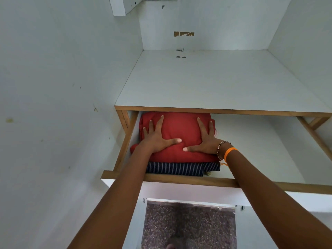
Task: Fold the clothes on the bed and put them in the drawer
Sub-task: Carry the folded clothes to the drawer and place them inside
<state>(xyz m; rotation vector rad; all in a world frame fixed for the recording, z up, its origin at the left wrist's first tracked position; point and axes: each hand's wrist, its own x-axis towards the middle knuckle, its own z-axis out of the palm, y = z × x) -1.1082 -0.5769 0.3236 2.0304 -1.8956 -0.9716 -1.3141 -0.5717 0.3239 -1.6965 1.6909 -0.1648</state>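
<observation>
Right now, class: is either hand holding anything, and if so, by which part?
Nothing is gripped. Both the left hand and right hand lie flat, fingers spread, pressing on top of the folded red garment in the drawer.

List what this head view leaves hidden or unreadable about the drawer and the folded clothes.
- Back of the open wooden drawer: hidden under the white shelf board.
- Navy pinstriped folded garment: mostly covered by the red folded garment.
- Pale item under the stack: too little shows.
- Red garment's top: partly covered by flat left hand and right hand.
</observation>
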